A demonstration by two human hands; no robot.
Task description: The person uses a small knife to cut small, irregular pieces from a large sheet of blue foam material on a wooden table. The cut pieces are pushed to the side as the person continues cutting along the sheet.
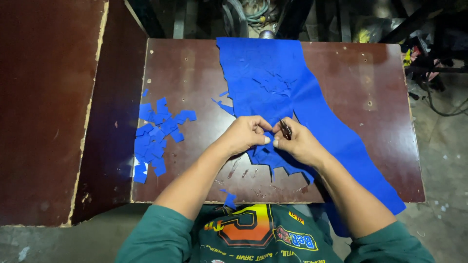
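A good pile of cut squares (157, 134) sits by the tabletop's (195, 73) left edge, while left hand (243, 135) pinches the blue sheet (282, 87) and right hand (297, 141) grips small snips (285, 129), plenty uncut.

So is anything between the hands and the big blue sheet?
No. Both the left hand and the right hand already touch the blue sheet, and the right one also holds small snips.

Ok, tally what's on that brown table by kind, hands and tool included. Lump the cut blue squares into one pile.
Large blue fabric sheet: 1
Pile of small cut blue pieces: 1
Small dark metal snips, in the right hand: 1
Hands: 2, left hand and right hand
Brown table: 1
Total: 6

A few loose blue scraps lie outside the pile, uncounted.
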